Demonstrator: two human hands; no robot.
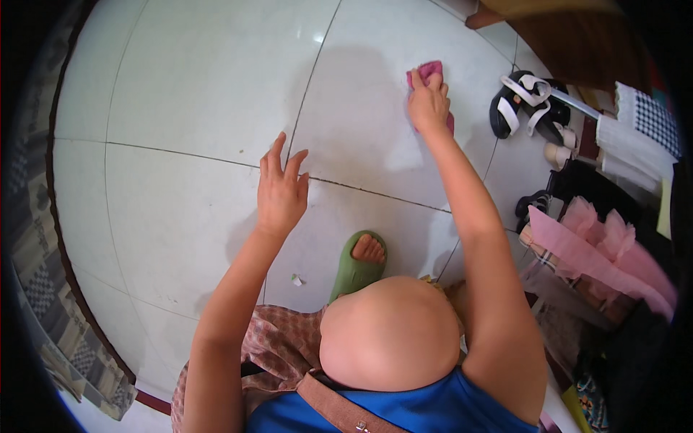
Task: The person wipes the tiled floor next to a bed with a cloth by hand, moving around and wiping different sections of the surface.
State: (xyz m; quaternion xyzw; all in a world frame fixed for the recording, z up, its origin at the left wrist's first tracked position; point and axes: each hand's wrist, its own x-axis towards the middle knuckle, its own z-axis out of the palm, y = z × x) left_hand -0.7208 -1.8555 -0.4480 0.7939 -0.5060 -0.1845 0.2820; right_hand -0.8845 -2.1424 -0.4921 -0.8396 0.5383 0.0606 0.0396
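Observation:
A folded pink cloth lies against the pale tiled floor, pressed under my right hand at the end of an outstretched arm. Its ends show past my fingertips and beside my wrist; the rest is hidden beneath the palm. My left hand hovers around a crossing of dark tile joints, fingers apart and nothing in it. Whether its fingertips touch the floor I cannot tell. Below, between my arms, are my bent knee and a green slipper on my foot.
Black-and-white sandals and other shoes stand along the right. Near them hang a checked cloth and pink fabric. Dark wooden furniture is at the upper right. A white scrap lies near the slipper. Patterned fabric borders the left.

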